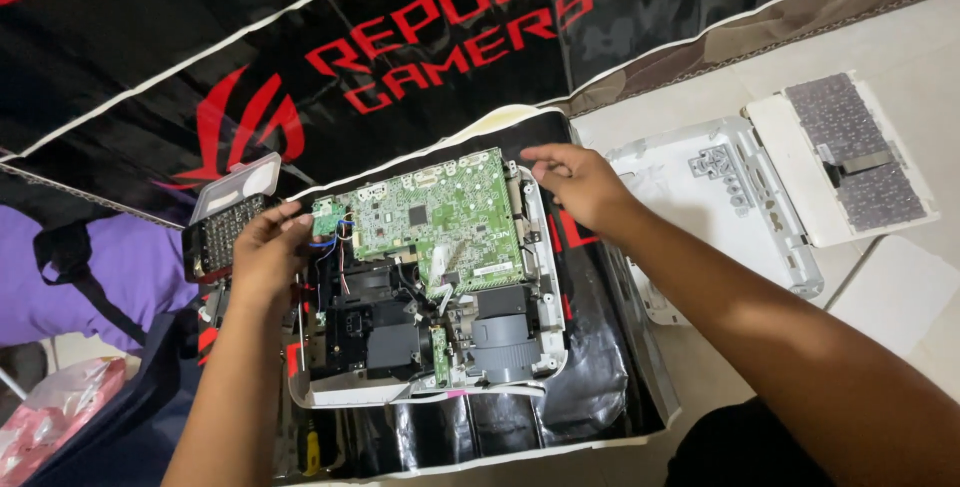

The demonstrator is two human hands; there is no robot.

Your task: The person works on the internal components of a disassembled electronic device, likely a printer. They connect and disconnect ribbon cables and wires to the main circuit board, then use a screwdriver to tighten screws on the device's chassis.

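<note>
Between both hands, green circuit board, left hand fingers pinching its edge, right hand spread.

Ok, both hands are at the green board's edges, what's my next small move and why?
Probably lift the green circuit board gently with the left hand and right hand, tilting slowly: the wires at its left edge look attached to the open casing.

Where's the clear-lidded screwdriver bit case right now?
In the head view, the clear-lidded bit case lies open on the left, just beyond the left hand, beside the opened white device.
</note>
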